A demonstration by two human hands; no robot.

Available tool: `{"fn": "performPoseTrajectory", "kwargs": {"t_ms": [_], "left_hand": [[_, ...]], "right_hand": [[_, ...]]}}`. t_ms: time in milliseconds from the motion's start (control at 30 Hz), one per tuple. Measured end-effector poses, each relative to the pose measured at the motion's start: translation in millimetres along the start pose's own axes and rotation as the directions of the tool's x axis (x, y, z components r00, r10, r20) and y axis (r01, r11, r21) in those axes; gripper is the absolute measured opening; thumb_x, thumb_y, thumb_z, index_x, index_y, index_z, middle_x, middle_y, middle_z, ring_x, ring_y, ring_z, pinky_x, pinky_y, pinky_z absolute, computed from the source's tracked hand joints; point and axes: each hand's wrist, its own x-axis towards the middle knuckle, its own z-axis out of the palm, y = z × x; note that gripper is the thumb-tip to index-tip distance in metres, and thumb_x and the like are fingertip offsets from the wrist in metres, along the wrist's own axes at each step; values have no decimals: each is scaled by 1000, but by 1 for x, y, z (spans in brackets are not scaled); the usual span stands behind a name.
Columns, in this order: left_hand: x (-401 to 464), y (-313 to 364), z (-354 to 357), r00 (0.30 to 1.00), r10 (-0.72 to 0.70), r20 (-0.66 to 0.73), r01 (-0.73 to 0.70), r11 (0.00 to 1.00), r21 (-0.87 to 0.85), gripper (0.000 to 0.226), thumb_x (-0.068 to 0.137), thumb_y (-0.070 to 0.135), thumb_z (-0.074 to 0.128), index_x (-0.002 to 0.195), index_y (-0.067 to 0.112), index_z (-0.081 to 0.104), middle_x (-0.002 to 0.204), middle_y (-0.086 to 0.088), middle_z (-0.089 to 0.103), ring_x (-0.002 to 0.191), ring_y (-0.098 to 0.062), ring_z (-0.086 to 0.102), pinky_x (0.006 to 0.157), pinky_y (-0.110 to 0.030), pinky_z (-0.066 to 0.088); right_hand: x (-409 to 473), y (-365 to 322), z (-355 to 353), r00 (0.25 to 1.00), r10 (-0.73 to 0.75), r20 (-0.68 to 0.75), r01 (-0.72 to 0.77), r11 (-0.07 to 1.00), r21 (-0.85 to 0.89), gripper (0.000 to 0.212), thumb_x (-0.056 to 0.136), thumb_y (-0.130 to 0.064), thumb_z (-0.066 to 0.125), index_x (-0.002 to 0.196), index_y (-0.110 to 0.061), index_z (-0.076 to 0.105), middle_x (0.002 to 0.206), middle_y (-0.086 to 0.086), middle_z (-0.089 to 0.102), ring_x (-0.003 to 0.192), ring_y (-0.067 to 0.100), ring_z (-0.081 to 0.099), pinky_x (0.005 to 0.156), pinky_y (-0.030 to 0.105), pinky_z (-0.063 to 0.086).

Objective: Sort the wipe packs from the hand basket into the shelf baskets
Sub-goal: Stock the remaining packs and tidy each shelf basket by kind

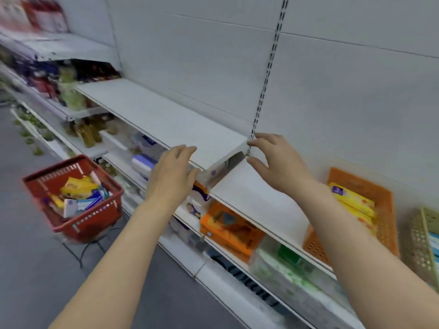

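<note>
Both hands are up by the white shelf (166,119), and neither one holds a pack. The left hand (172,172) hangs near the shelf's front edge with its fingers (187,149) loose and a little apart. The right hand (276,162) is by the shelf's end, its fingers (255,142) spread and bare. The red hand basket (99,219) sits on a stand, down and left of the shelf, full of wipe packs (78,186). The orange shelf basket (384,210), right of the shelf, has yellow packs (354,198) inside. A green basket (425,233) beside it is blurry, maybe holding blue packs. This looks like a between-packs moment. Next, a hand must reach down into the red basket and grab one.
</note>
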Motion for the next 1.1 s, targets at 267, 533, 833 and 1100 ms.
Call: {"fn": "performPoseTrajectory", "kwargs": {"t_ms": [267, 533, 833, 1100], "left_hand": [[-48, -214, -47, 976, -217, 11, 217, 975, 41, 45, 93, 30, 60, 136, 15, 54, 138, -7, 52, 128, -26, 47, 101, -42, 41], [-26, -371, -76, 933, -346, 93, 336, 935, 112, 45, 91, 28, 64, 134, 17, 57, 135, -4, 55, 122, -27, 48, 103, -40, 40], [52, -541, -21, 883, -419, 210, 405, 908, 106, 39, 90, 25, 65, 129, 17, 60, 130, -5, 58, 121, -28, 50, 103, -37, 38], [101, -685, 31, 762, -510, 400, 487, 858, 166, 39, 90, 26, 66, 126, 14, 61, 127, -11, 60, 116, -34, 53, 98, -40, 41]], "right_hand": [[64, -180, 144, 980, -158, 118, 135, 974, 183, 45, 95, -30, 61, 137, -15, 54, 145, 6, 48, 134, 25, 40, 108, 37, 37], [142, -300, 259, 934, -187, 303, 102, 956, 274, 48, 97, -34, 57, 141, -19, 49, 147, 1, 45, 135, 20, 39, 109, 33, 34], [267, -335, 416, 873, -118, 473, -24, 958, 284, 48, 94, -32, 60, 138, -16, 53, 144, 4, 48, 132, 23, 45, 107, 34, 38], [346, -365, 577, 634, -20, 773, -257, 937, 235, 44, 95, -34, 58, 134, -15, 56, 135, 9, 57, 124, 25, 52, 99, 35, 43]]}}
